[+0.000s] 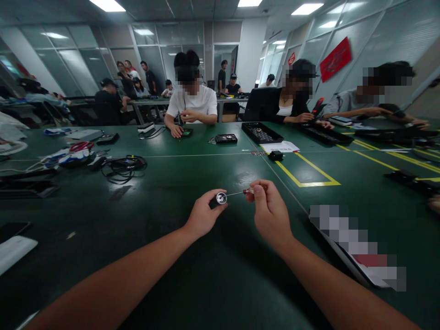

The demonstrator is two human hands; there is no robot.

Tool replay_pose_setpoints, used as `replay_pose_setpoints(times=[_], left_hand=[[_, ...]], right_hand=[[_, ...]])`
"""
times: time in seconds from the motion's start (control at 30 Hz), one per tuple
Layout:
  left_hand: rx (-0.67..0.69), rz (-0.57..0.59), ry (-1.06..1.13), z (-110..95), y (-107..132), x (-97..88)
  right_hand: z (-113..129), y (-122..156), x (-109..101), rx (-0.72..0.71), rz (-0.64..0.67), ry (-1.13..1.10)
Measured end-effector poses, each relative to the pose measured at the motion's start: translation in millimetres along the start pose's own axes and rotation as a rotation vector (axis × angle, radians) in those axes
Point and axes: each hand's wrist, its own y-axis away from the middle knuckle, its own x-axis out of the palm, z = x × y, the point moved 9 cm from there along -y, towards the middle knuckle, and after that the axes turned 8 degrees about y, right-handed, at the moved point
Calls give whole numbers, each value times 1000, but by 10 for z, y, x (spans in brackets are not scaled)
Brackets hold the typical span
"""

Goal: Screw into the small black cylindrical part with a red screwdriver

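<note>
My left hand point(203, 213) grips a small cylindrical part point(222, 198), dark on its outside, with a pale ring and some detail at the end turned toward me. My right hand point(270, 211) is closed around the red, see-through handle of a screwdriver point(248, 190). Its thin metal shaft points left, and the tip meets the open end of the cylinder; whether it touches anything inside is too small to tell. Both hands are raised over the green table point(165, 275).
Tangled black cables point(125, 167) lie at the left. A black tray of parts point(261, 133) sits toward the back, near a small black block point(275, 156) and yellow tape point(318, 184). A partly blurred pouch or booklet point(347, 247) lies to my right. People work across the table.
</note>
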Motion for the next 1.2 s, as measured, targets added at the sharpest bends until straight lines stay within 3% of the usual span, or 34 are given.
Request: replay_pose_setpoints(times=[0.53,0.83,0.97,1.03,1.13,1.2], left_hand=[[55,46,-22,-20,11,52],[69,33,-52,-35,12,41],[115,81,-137,-108,24,50],[140,94,-178,-145,20,37],[154,77,-215,-160,-1,-7],[149,55,-225,-140,-16,-36]], right_hand=[[149,45,7,-103,85,73],[32,21,41,-78,70,26],[-152,-47,47,81,29,-103],[-348,-67,100,266,17,-300],[-580,-22,335,541,120,-615],[-605,-42,297,521,52,-615]])
